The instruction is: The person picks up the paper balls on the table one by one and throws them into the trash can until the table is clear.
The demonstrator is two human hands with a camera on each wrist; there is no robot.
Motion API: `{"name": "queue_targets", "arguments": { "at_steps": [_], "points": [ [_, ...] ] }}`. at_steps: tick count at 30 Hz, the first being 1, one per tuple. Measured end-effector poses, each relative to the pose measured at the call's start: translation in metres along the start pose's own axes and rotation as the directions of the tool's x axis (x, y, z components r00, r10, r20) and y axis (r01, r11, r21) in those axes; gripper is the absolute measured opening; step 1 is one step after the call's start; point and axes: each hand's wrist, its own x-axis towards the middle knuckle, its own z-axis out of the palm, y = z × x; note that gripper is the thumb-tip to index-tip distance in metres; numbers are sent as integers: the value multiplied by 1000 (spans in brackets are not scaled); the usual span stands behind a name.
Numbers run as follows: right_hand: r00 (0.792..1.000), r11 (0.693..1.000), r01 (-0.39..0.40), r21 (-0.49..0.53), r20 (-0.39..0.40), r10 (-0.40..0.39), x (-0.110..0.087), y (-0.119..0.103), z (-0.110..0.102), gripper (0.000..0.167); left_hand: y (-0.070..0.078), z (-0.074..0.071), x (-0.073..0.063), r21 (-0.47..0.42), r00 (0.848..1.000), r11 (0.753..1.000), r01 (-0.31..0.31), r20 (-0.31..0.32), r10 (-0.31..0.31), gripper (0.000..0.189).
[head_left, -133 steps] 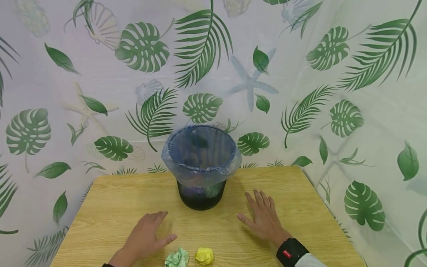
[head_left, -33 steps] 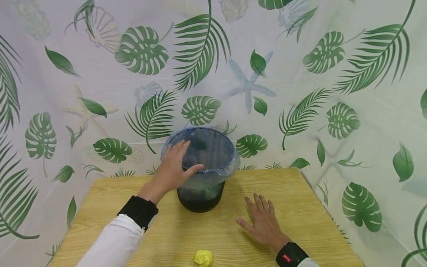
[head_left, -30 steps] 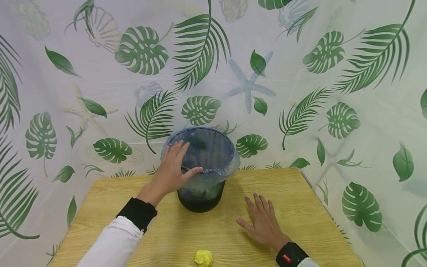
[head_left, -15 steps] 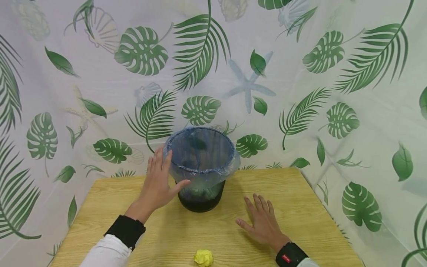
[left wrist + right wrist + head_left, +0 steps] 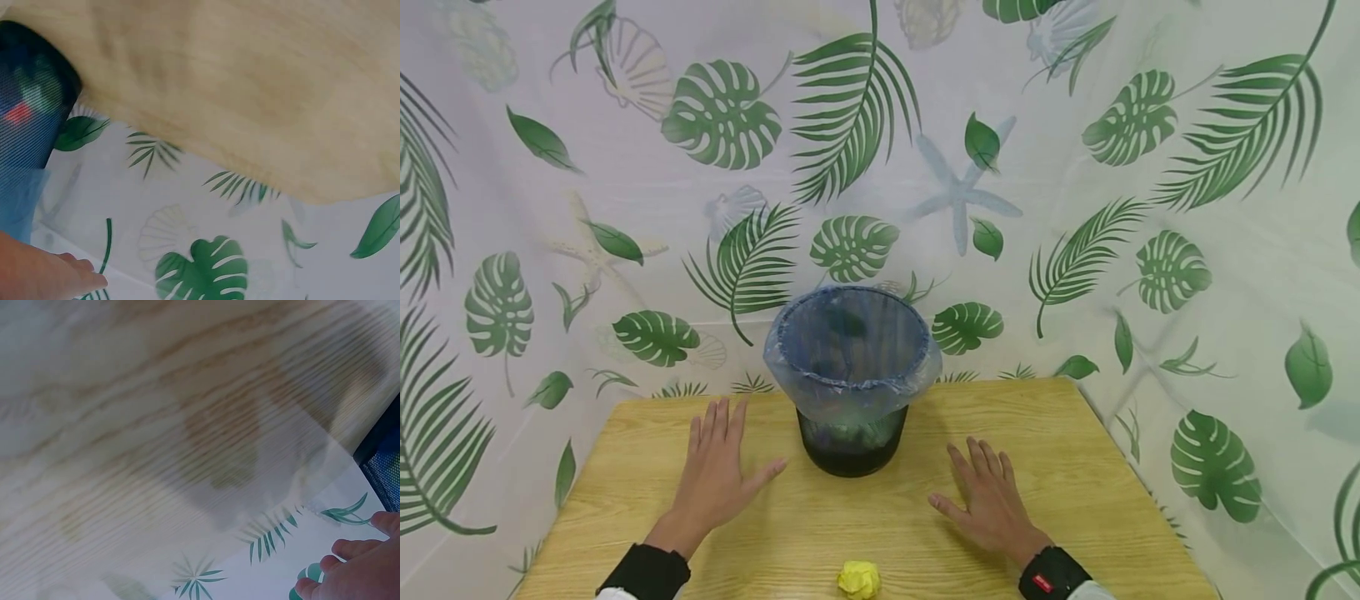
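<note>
A black mesh trash bin (image 5: 850,454) lined with a translucent blue bag (image 5: 850,392) stands toward the back of the table. Through the mesh, the left wrist view shows coloured bits inside, one of them red (image 5: 19,112). Left of the bin, my left hand (image 5: 715,475) is over the table with its fingers straight and nothing in it. My right hand (image 5: 992,500) lies to the bin's right, fingers spread, also holding nothing. A crumpled yellow paper ball (image 5: 858,579) sits at the near edge of the view, between the two hands.
The wood-grain table (image 5: 820,533) reaches back to a white curtain (image 5: 880,183) printed with green leaves, shells and starfish. The same curtain hangs along both sides. Black bands (image 5: 647,573) are worn on both wrists.
The crumpled green paper seen earlier beside the yellow ball is gone from the table. My left hand was over the bin's rim and has drawn back leftward and nearer. My right hand has hardly moved.
</note>
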Motion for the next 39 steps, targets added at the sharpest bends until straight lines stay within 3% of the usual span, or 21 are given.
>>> {"name": "queue_targets", "arguments": {
  "at_steps": [7,15,28,39],
  "points": [
    [1000,1000,9,-11,-2,-9,0,-2,0,87,-17,18,-22,42,998,998,48,41,-50,105],
    [1000,1000,4,1,4,-4,-2,-4,-3,85,-26,27,-38,66,996,995,69,61,-73,107],
    [998,998,62,20,-29,-61,-5,-17,1,81,-27,31,-45,79,994,994,74,80,-80,105],
    [989,994,94,61,110,-100,-7,-51,4,84,-26,32,-45,85,994,994,62,87,-70,102]
  ]
}}
